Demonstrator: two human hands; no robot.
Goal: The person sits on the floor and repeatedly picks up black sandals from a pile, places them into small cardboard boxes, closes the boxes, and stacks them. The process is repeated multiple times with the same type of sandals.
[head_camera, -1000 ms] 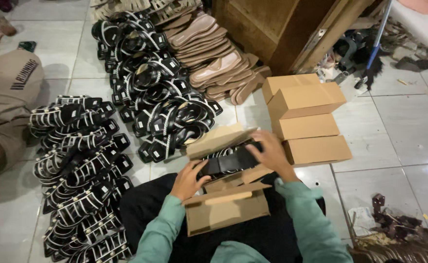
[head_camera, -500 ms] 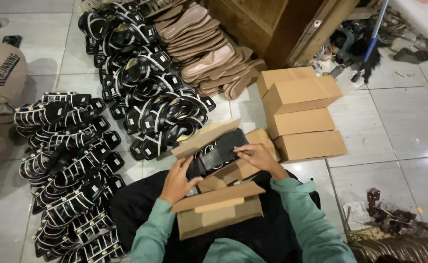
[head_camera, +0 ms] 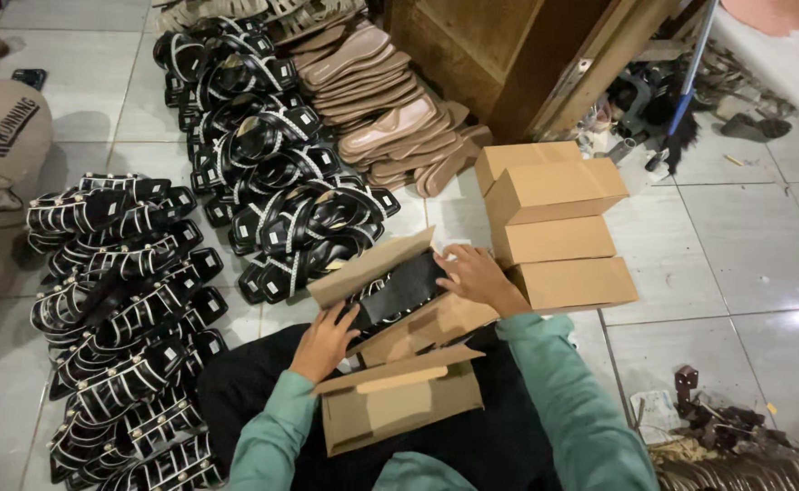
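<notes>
An open brown cardboard box (head_camera: pixel 436 323) rests on my lap with black sandals (head_camera: pixel 399 291) lying inside it. My left hand (head_camera: pixel 325 342) presses on the near end of the sandals at the box's left side. My right hand (head_camera: pixel 474 275) rests on their far end at the box's right edge. The box's flap (head_camera: pixel 368 266) stands up behind the sandals. A second open cardboard box (head_camera: pixel 399 400) lies in front of it on my lap.
Closed cardboard boxes (head_camera: pixel 554 223) are stacked to the right. Rows of black strapped sandals (head_camera: pixel 118 309) cover the floor at left and more sandals (head_camera: pixel 272 173) lie ahead, with tan soles (head_camera: pixel 381 118) beyond. Another person's leg (head_camera: pixel 0 173) is at far left. Wooden furniture (head_camera: pixel 518 55) stands behind.
Both hands have pushed the black sandals down into the box. The view has shifted slightly, so the piles sit lower in the frame.
</notes>
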